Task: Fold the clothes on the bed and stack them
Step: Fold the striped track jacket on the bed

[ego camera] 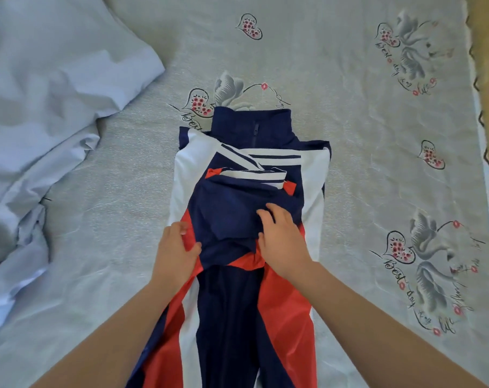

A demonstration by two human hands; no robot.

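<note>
A navy, white and red track jacket (237, 169) lies lengthwise in the middle of the bed, collar and zip at the far end, both sleeves folded in over its front. Its lower part runs toward me between my arms. My left hand (176, 247) grips the jacket's left side, thumb curled over a navy fold, fingers on the red panel. My right hand (279, 236) lies on the bunched navy cloth at the centre, fingers bent over the fold's edge.
The jacket lies on a pale grey bedsheet (363, 135) printed with hearts and flowers. A rumpled light blue duvet (41, 121) fills the left side. The bed's right edge (486, 135) borders a tan floor.
</note>
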